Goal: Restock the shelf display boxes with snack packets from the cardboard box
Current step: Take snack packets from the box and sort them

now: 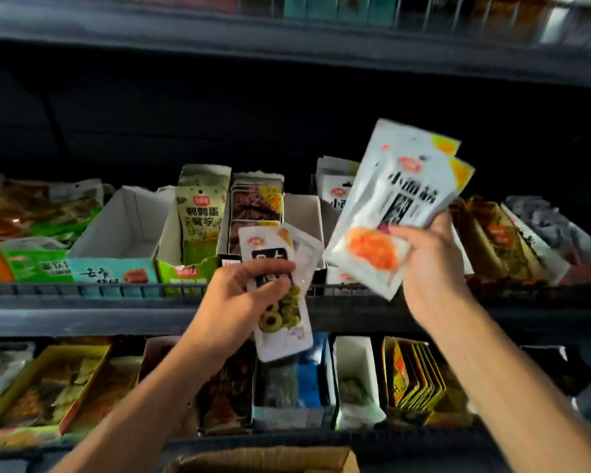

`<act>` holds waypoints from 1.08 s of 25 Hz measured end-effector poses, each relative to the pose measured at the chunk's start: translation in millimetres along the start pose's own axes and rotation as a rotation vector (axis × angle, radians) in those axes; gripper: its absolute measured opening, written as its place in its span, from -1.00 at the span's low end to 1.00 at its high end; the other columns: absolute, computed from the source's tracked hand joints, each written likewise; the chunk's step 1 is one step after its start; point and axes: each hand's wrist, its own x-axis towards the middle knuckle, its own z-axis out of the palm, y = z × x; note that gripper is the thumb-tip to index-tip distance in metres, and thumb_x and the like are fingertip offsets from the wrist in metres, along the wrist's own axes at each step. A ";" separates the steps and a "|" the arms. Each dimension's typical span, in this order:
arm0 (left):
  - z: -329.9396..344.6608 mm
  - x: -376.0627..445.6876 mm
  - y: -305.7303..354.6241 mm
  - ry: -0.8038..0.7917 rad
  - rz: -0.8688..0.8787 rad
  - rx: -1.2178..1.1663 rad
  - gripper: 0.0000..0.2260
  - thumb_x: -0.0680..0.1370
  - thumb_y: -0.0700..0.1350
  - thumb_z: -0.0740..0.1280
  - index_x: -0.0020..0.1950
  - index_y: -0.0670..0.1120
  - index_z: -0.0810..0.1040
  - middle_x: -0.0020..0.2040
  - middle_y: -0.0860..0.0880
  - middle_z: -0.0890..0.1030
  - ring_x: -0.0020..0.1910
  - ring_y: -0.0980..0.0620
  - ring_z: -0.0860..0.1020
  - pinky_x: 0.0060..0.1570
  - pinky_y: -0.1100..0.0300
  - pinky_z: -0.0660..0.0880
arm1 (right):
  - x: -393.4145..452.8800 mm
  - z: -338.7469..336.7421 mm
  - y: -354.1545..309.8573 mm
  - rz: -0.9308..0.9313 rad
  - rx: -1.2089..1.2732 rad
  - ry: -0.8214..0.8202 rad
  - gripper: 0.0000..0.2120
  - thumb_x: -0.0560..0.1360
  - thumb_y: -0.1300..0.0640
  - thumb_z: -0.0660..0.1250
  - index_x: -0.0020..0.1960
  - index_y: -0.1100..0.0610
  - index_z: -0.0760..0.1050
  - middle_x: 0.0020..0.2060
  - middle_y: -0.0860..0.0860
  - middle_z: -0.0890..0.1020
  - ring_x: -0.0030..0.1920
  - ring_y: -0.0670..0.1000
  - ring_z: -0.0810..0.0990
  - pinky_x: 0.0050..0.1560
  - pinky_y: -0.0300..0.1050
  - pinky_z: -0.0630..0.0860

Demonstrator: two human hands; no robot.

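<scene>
The flat white plastic packets (389, 206) are showing black lettering, an orange patch low down and yellow corners. The smaller white plastic packet (280, 302) is carrying a black panel and green rings. The pale green upright pouch (202, 220) is wearing dark characters. The open teal-fronted white card display box (116, 240) is showing white inside.

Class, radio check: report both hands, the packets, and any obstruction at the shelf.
Left hand holds green-print packets. Right hand holds orange-print packets, raised before the shelf boxes. Teal box looks empty. No obstruction seen.
</scene>
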 end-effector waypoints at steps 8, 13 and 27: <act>-28.0 13.0 -17.0 0.164 -0.103 -0.112 -0.78 0.53 -0.28 0.39 -0.05 0.02 0.73 -0.01 0.01 0.71 -0.13 0.08 0.70 -0.26 0.18 0.59 | 126.8 8.0 50.6 -0.068 -1.000 -0.020 -0.41 0.42 0.13 0.52 0.37 0.04 0.36 0.30 0.04 0.52 0.12 0.06 0.55 0.12 0.07 0.58; -30.8 17.5 -19.8 0.181 -0.103 -0.127 -0.78 0.52 -0.28 0.39 -0.05 0.02 0.74 -0.02 0.02 0.71 -0.14 0.07 0.70 -0.29 0.20 0.58 | 133.2 6.1 62.9 -0.089 -1.378 -0.076 -0.36 0.25 -0.22 0.54 0.19 0.01 0.41 0.04 -0.01 0.60 -0.05 0.06 0.61 -0.12 -0.02 0.58; -22.4 18.3 -20.1 0.102 -0.024 -0.185 -0.27 0.50 -0.49 0.28 0.36 0.30 0.44 0.17 0.19 0.64 0.08 0.14 0.65 -0.22 0.24 0.62 | 68.2 15.2 61.9 -0.342 -1.718 -0.516 -0.87 0.62 0.06 0.18 -0.06 0.02 0.47 -0.14 0.04 0.64 -0.10 0.12 0.58 -0.23 -0.09 0.37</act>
